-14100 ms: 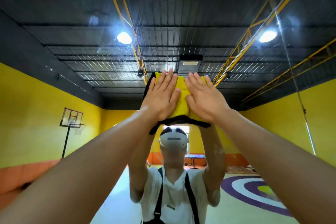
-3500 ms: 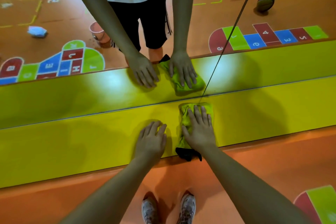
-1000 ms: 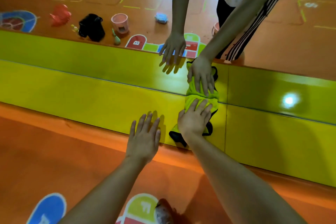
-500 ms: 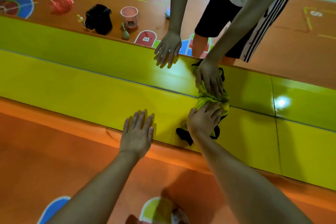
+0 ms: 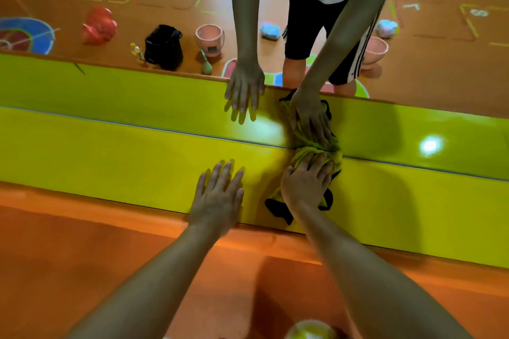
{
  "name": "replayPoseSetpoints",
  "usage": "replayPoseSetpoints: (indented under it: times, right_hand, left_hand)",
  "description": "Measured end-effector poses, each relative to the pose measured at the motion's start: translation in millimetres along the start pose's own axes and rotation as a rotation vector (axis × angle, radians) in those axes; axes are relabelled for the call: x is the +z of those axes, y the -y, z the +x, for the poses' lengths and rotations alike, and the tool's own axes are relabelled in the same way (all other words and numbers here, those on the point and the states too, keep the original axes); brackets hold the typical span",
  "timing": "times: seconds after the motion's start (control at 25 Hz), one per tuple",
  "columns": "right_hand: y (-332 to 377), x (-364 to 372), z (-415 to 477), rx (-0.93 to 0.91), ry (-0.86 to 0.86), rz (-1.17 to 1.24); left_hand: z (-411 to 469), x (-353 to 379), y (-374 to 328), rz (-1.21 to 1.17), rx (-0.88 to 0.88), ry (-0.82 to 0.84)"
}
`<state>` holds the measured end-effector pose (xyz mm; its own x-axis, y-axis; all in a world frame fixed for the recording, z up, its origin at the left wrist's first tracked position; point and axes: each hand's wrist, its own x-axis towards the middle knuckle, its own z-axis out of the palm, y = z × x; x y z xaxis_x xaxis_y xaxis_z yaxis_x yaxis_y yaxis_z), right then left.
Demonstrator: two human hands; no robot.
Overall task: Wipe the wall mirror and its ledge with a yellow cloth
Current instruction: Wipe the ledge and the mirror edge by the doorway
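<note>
The yellow ledge [image 5: 110, 157] runs across the view below the wall mirror [image 5: 137, 96], which reflects it. A bunched yellow cloth [image 5: 334, 158] with black trim lies on the ledge, pushed up to the seam where ledge meets mirror. My right hand [image 5: 304, 183] presses down on the cloth, fingers curled over it. My left hand [image 5: 219, 197] rests flat on the bare ledge to the cloth's left, fingers spread, holding nothing. Both arms and the cloth show again in the mirror above.
In the mirror I see the orange floor behind me with a pink bucket [image 5: 209, 37], a black bag [image 5: 164, 45], a red object [image 5: 99, 25] and crumpled cloths. An orange padded step [image 5: 82, 228] lies below the ledge.
My right hand has slid the cloth a little to the right along the ledge, against the mirror seam. My left hand has followed, staying flat on the ledge.
</note>
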<state>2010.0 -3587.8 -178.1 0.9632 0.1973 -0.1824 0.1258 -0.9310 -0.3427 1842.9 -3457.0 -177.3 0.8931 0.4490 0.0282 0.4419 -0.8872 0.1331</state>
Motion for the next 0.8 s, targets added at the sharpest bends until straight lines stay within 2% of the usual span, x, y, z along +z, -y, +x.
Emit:
replayPoseSetpoints:
  times: [0.24, 0.48, 0.68, 0.8]
  right_hand:
    - [139, 62, -52, -0.155, 0.038, 0.019]
    - [240, 111, -82, -0.162, 0.026, 0.015]
    - [320, 147, -112, -0.209, 0.084, 0.033]
    - [369, 169, -129, -0.265, 0.100, 0.006]
  left_hand:
    - [-20, -18, 124, 0.041, -0.092, 0.072]
    - [-24, -38, 230, -0.039, -0.117, -0.006]
    - [-1, -55, 301, -0.018, 0.066, 0.011]
    - [10, -65, 369, 0.040, 0.063, 0.041]
